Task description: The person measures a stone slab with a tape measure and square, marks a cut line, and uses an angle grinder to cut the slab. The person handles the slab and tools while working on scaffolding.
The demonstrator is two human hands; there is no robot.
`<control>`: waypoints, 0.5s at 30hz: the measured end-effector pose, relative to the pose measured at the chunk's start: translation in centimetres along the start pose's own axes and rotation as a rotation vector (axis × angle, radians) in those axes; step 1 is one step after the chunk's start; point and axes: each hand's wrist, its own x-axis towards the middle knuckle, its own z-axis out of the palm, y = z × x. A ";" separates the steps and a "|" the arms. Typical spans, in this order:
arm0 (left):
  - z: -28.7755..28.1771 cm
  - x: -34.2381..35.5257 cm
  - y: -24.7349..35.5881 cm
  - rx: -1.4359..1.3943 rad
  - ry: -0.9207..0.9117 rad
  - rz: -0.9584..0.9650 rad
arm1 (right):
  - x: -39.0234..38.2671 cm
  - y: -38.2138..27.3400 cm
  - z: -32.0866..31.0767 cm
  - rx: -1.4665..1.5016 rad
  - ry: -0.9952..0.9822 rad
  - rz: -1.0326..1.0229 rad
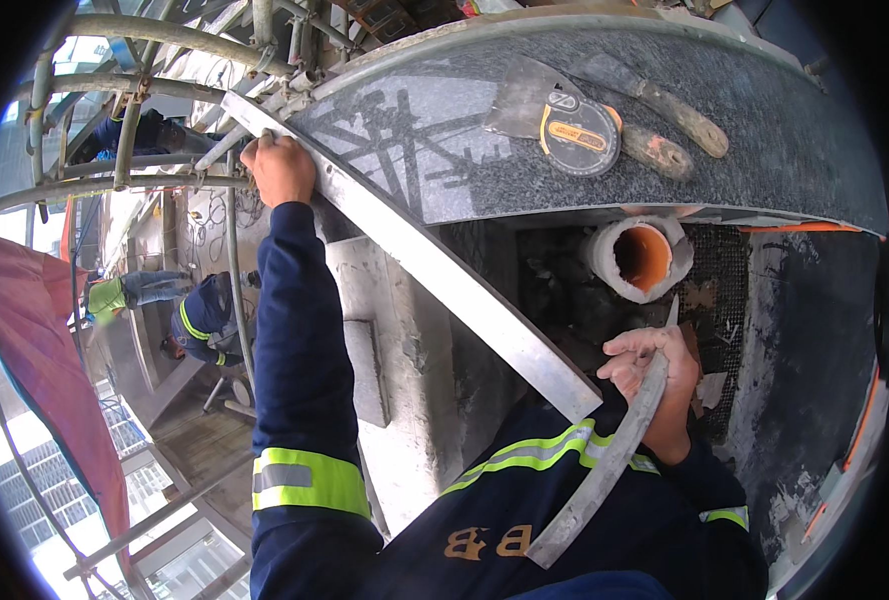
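My left hand [283, 170] grips a long silver straightedge [435, 280] near its upper end, by the scaffold tubes. The bar runs diagonally down to my chest. My right hand [655, 375], dusted white, has its fingers curled around a narrow grey strip [595, 470], which reaches down across my jacket. Above, on a speckled dark stone slab [795, 160], lie a wide scraper [510, 105], a black-and-yellow tape measure [577, 138] and a worn handled tool [695, 120]. Below the slab's edge is a white pipe end [610, 260] with an orange inside.
Scaffold tubes [180, 38] frame the upper left. Beyond them are co-workers in dark clothing and hi-vis [205, 305] and a red sheet [65, 390]. A concrete ledge [410, 370] runs below the straightedge. Black mesh [715, 310] lies beside the pipe, near a dark wall surface [805, 370] at right.
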 end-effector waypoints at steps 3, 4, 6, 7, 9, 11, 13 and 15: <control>-0.4 -0.6 -0.4 -0.025 -0.047 -0.135 | 1.9 -2.0 -1.3 0.189 0.075 -0.175; -1.7 -0.4 2.6 -0.108 -0.087 -0.224 | 3.5 -3.0 -1.9 0.145 0.091 -0.264; -2.8 -0.9 4.1 -0.183 -0.085 -0.274 | 7.6 -6.2 -2.5 -0.031 0.069 -0.480; -3.5 -0.9 5.6 -0.186 -0.083 -0.338 | 10.3 -8.5 -2.0 -0.171 0.047 -0.602; -3.6 -1.1 5.5 -0.206 -0.081 -0.373 | 15.4 -13.8 1.0 -0.337 -0.088 -0.679; -4.2 -0.7 6.3 -0.214 -0.115 -0.408 | 22.4 -15.8 6.6 -0.192 -0.390 -0.816; -5.1 -1.3 5.8 -0.208 -0.134 -0.446 | 29.1 -15.8 15.3 -0.104 -0.624 -0.609; -5.3 -1.8 5.5 -0.210 -0.123 -0.465 | 33.7 -14.1 22.9 -0.110 -0.782 -0.372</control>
